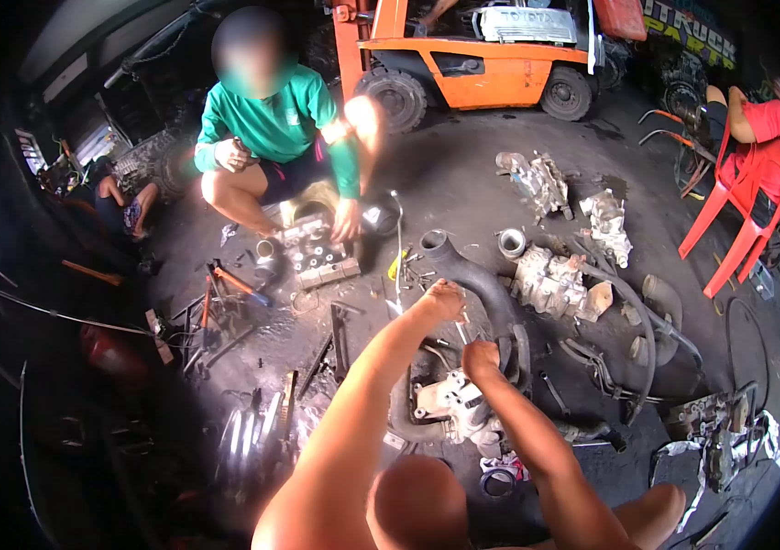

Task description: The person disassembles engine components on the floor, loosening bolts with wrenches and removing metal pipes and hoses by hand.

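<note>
A metal rod [463, 332] gripped at both ends

In the head view, your left hand [446, 301] is the farther of your two, its fingers curled closed around the far end of the metal rod. Your right hand [480, 358] is nearer, in a fist around the near end; a short bright stretch of the rod shows between them. The rod is in the middle of the scene, just beyond a pale metal casting [457, 401] on the ground in front of you. You cannot tell from here whether the rod touches it.

Just beyond your hands lies a dark curved pipe [474, 272]. To your right is a larger metal assembly [550, 282], with a black hose [644, 353] running near it.

Far to your left, a person in green [273, 124] squats with one hand on a metal block [324, 249]. Orange-handled tools [236, 280] lie near that block. At the far side stands an orange forklift [486, 75]; far right, a person in red [769, 137] sits on a red chair [746, 206].
</note>
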